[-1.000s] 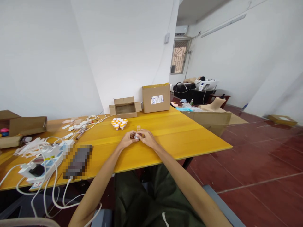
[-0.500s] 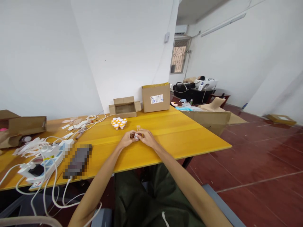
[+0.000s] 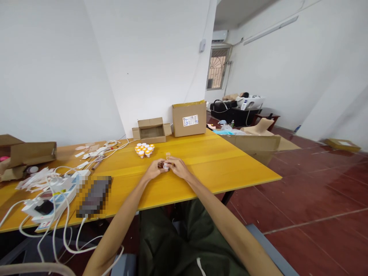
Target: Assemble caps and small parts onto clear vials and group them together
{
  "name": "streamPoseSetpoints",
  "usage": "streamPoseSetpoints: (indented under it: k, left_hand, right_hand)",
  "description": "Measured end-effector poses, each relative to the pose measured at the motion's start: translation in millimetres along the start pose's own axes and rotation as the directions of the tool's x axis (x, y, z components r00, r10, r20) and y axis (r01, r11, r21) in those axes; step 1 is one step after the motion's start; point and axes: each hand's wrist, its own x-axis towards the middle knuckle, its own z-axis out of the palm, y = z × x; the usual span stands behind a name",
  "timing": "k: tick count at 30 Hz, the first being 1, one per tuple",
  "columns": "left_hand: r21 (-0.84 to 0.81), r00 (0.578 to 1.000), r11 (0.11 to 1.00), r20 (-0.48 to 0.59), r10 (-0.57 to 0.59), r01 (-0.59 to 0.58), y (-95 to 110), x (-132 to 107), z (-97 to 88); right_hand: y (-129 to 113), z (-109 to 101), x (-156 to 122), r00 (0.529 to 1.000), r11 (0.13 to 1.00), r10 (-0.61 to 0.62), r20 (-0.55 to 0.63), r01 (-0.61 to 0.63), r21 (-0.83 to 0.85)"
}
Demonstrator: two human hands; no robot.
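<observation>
My left hand and my right hand meet over the yellow table, both with curled fingers. Between their fingertips is a small whitish piece, partly covered, its kind too small to make out. Just beyond the fingers of my right hand shows a small see-through piece; whether it touches the hand I cannot tell. Farther back, to the left of my hands, a tight cluster of small white-topped orange pieces stands on the table.
An open cardboard box and a taller closed carton stand by the wall. On the left lie a pixelated dark object, a power strip with tangled white cables, and another open box.
My fingers have shifted very slightly around the small whitish piece, which looks turned a little. Nothing else has visibly moved.
</observation>
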Motion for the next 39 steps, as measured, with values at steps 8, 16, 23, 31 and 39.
streamPoseSetpoints:
  k: [8, 16, 23, 31, 39]
  left_hand:
    - [0.007, 1.0, 1.0, -0.01, 0.0, 0.0, 1.1, -1.1, -0.7]
    - [-0.012, 1.0, 1.0, -0.016, -0.009, 0.009, -0.4, -1.2, 0.2]
    - [0.022, 1.0, 1.0, -0.01, 0.0, 0.0, 2.4, -0.8, -0.2]
    - [0.02, 1.0, 1.0, -0.004, 0.011, -0.011, -0.8, 0.4, 0.3]
    - [0.0, 1.0, 1.0, -0.005, 0.028, -0.028, -4.0, -0.6, -0.3]
  right_hand:
    - [3.9, 1.2, 0.2, 1.0, 1.0, -0.024, 0.003, 0.025, -0.007]
    - [-2.6, -1.3, -0.2, 1.0, 1.0, -0.016, -0.009, 0.016, -0.02]
    - [-6.3, -2.3, -0.2, 0.999, 0.999, 0.017, -0.032, -0.019, -0.034]
    - [-5.7, -1.4, -0.6, 0.997, 0.997, 0.062, -0.038, -0.064, -0.041]
    - [-2.8, -1.3, 0.7, 0.994, 0.993, 0.112, -0.004, -0.112, 0.05]
